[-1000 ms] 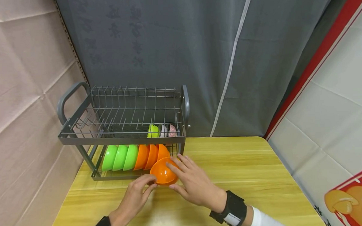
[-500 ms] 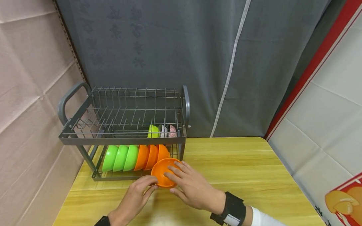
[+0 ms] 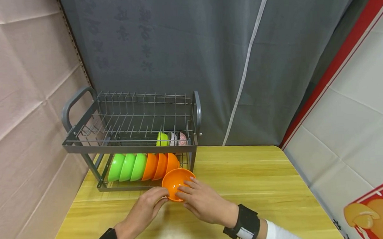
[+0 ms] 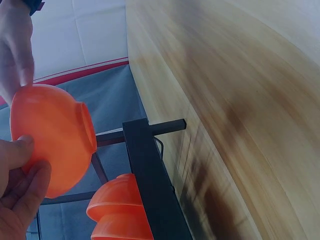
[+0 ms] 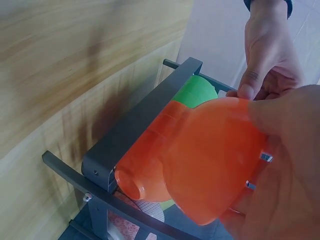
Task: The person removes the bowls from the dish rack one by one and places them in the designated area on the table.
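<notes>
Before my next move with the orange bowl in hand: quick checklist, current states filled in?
1. Left hold: ok. The left hand pinches the held bowl at its rim.
2. Right hold: ok. The right hand holds the other side, fingers over the rim.
3. Bowl contents: ok. Nothing but fingers shows inside.
4. Stored row: ok. Three green bowls and three orange bowls sit on edge in the lower tier.
5. Room right of that row: cannot tell. Some bare wire shows, but the held bowl hides part.
6. Held bowl clear of the tier: cannot tell. It overlaps the front edge in the head view.
</notes>
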`<state>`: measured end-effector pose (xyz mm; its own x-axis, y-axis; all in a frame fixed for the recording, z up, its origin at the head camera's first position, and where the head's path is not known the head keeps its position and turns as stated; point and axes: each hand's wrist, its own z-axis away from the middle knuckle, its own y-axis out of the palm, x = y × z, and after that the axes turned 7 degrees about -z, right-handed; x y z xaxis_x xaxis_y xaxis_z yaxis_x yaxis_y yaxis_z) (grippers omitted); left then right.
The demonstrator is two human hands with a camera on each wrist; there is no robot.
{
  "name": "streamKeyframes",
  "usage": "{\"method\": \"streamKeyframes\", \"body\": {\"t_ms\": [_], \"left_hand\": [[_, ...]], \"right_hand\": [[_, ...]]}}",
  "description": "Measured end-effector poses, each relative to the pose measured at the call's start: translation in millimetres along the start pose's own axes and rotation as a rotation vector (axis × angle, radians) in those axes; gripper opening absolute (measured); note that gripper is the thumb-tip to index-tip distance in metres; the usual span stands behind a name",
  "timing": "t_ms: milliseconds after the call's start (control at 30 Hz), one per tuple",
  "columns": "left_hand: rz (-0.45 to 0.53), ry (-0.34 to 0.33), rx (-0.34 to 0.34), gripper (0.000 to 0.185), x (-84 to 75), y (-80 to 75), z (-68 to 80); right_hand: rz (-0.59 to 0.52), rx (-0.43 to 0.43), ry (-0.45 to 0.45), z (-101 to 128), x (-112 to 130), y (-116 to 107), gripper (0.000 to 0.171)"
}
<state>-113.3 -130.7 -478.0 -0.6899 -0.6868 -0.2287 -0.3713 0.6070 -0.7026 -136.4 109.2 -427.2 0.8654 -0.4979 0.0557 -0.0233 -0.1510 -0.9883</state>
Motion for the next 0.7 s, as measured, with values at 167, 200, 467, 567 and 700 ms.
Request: {"method": "streamKeyframes", "body": {"t_ms": [167, 200, 467, 567, 700], "left_hand": [[-0.001, 0.037, 0.009, 0.025, 0.9, -1.8, 1.3], [-0.006, 0.045, 0.009, 0.022, 1.3, -2.1, 1.5], [-0.062, 0.090, -0.011, 0.041, 4.4, -3.0, 2.2], [-0.069, 0.100, -0.013, 0.039, 4.7, -3.2, 2.2], [-0.056, 0.106, -0.007, 0.031, 4.2, -3.4, 2.6]], "right_hand": [[0.007, -0.029, -0.053, -0.3, 0.4, 2.5, 0.025], [0.004, -0.034, -0.059, -0.2, 0.6, 2.9, 0.023], [0.032, -0.038, -0.073, 0.5, 1.5, 4.2, 0.018], [0.045, -0.039, -0.080, 0.7, 1.2, 4.6, 0.015], [0.044, -0.042, -0.083, 1.3, 0.9, 5.2, 0.009]]}}
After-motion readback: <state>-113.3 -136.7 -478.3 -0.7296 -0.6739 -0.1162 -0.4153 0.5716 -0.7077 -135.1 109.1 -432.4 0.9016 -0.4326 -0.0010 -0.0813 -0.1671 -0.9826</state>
